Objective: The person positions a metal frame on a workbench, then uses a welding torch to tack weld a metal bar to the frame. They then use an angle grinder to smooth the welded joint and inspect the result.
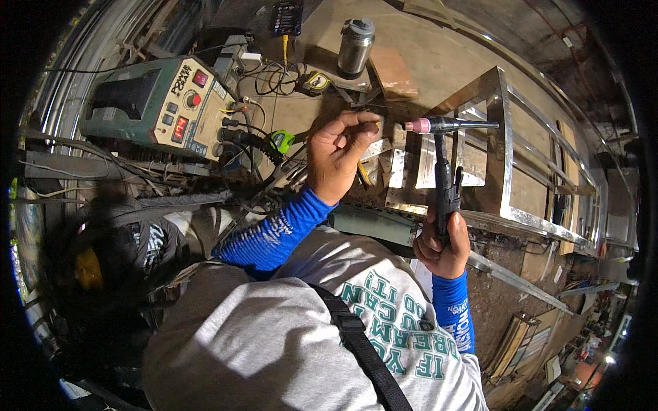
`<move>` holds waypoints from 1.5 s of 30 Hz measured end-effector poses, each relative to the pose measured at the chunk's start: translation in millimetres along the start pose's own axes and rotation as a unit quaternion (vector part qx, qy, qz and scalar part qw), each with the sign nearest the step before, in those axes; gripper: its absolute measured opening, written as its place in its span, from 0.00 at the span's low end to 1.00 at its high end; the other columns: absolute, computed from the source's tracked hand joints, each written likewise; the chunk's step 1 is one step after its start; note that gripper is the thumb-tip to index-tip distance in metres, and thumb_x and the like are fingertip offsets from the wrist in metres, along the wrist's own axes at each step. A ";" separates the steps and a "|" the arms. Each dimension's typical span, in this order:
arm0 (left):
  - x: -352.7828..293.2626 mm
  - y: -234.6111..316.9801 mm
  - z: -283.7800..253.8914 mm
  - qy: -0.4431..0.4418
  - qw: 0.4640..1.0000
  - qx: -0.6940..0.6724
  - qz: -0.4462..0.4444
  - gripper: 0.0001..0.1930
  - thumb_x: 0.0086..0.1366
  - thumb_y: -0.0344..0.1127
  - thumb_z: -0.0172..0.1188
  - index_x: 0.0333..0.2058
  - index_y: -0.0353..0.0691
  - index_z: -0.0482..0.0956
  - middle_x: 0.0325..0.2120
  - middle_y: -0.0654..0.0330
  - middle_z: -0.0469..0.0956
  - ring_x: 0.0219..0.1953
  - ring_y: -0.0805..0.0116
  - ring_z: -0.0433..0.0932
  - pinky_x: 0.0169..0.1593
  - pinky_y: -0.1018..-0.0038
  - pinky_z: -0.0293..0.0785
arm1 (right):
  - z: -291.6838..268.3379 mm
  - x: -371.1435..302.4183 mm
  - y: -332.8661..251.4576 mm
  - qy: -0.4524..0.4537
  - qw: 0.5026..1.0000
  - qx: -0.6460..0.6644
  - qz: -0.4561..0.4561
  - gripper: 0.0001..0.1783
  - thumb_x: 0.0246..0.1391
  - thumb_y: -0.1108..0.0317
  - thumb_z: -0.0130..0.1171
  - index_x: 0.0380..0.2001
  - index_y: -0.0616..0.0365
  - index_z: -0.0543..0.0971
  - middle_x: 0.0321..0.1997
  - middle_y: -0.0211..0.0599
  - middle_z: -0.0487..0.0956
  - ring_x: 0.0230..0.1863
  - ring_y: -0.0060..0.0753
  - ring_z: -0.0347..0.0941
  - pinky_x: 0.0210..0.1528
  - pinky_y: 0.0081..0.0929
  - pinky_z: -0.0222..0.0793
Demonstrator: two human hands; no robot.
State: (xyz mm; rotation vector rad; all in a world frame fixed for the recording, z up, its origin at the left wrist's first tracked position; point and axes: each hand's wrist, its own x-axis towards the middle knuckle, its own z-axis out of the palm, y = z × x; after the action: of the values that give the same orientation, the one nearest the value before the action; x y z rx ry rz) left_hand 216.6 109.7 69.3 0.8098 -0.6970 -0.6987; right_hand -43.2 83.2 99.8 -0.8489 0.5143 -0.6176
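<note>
Upper body and arms of the wearer, seen from above. The torso is covered by a light grey shirt (pixel 233 342), its front printed with several rows of green block lettering (pixel 404 329). A black webbing strap (pixel 384 377) crosses the shirt diagonally and carries a black buckle (pixel 351 325). The left sleeve (pixel 277 233) and right sleeve (pixel 452 308) are bright blue, close-fitting, marked with white lettering, and end at the wrists. Both hands are bare.
</note>
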 end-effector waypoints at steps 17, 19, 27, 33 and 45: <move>-8.1 -40.3 56.9 0.075 0.785 -0.488 -0.374 0.28 0.78 0.60 0.45 0.53 0.38 0.74 0.47 0.52 0.82 0.55 0.52 0.81 0.60 0.52 0.76 | 24.9 12.3 19.7 0.078 0.867 -0.466 -0.157 0.11 0.68 0.67 0.62 0.43 0.67 0.77 0.27 0.26 0.75 0.28 0.16 0.66 0.31 0.20 0.60; -13.5 -35.5 65.5 0.052 0.806 -0.480 -0.343 0.26 0.79 0.54 0.43 0.53 0.35 0.76 0.55 0.44 0.80 0.62 0.47 0.78 0.68 0.45 0.71 | 21.6 7.8 6.9 0.114 0.899 -0.403 -0.132 0.11 0.69 0.66 0.61 0.43 0.67 0.78 0.27 0.25 0.74 0.27 0.15 0.66 0.29 0.20 0.60; -12.9 -79.8 55.4 0.032 0.794 -0.507 -0.333 0.28 0.79 0.59 0.45 0.53 0.35 0.74 0.56 0.50 0.77 0.65 0.48 0.73 0.72 0.45 0.63 | 37.6 5.2 10.2 0.082 0.830 -0.522 -0.177 0.09 0.66 0.70 0.62 0.40 0.68 0.78 0.23 0.34 0.73 0.27 0.21 0.62 0.29 0.26 0.63; -5.1 -92.0 50.7 0.168 0.780 -0.466 -0.381 0.27 0.74 0.57 0.55 0.51 0.34 0.76 0.51 0.48 0.80 0.61 0.48 0.77 0.65 0.45 0.71 | 28.6 0.6 26.1 0.110 0.847 -0.440 -0.278 0.14 0.71 0.64 0.58 0.42 0.68 0.78 0.27 0.34 0.76 0.24 0.22 0.68 0.27 0.25 0.65; -33.1 -20.1 60.8 0.045 0.976 -0.159 -0.145 0.18 0.80 0.47 0.54 0.55 0.41 0.79 0.45 0.61 0.83 0.45 0.70 0.82 0.50 0.70 0.78 | 5.7 1.4 27.0 0.074 0.995 -0.016 0.061 0.25 0.75 0.43 0.48 0.45 0.58 0.74 0.15 0.23 0.63 0.10 0.18 0.51 0.13 0.23 0.48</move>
State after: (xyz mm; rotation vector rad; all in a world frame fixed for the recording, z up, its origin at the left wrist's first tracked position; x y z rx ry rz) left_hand 145.1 101.1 74.3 0.6470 -0.3732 -1.0028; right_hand -30.7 99.0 80.9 -0.7987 0.7070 -0.5632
